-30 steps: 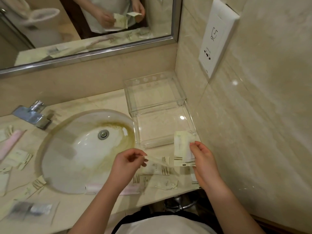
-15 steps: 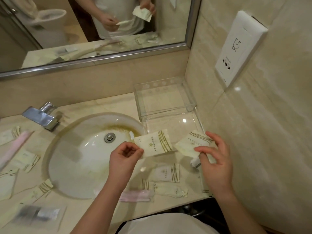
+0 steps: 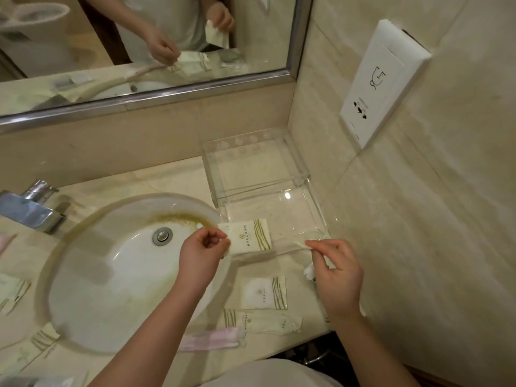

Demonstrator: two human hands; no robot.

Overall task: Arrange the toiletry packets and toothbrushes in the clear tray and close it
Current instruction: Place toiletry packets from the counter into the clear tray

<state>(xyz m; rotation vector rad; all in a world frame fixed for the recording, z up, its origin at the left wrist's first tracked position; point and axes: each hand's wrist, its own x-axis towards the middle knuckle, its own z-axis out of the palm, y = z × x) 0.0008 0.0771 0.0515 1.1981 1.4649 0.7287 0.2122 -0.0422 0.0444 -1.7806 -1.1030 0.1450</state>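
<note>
The clear tray (image 3: 315,210) lies on the counter in the right corner, with its lid (image 3: 296,166) standing open behind it. My left hand (image 3: 203,252) pinches a cream packet with gold stripes (image 3: 248,238) at the tray's front left edge. My right hand (image 3: 335,275) pinches a second packet (image 3: 300,243), seen edge-on, at the tray's front right edge. Two more striped packets (image 3: 265,293) (image 3: 265,321) lie on the counter below the tray. A pink wrapped toothbrush (image 3: 212,340) rests at the counter's front edge.
A round sink (image 3: 97,275) fills the middle, with a chrome tap (image 3: 33,208) at its back left. More packets (image 3: 14,291) lie left of the sink and another (image 3: 44,337) at its front left. A mirror (image 3: 139,37) and a tiled wall with a white panel (image 3: 382,82) close in the corner.
Both hands have moved forward with their packets to the tray's front edge. The right hand's packet has turned from face-up to edge-on.
</note>
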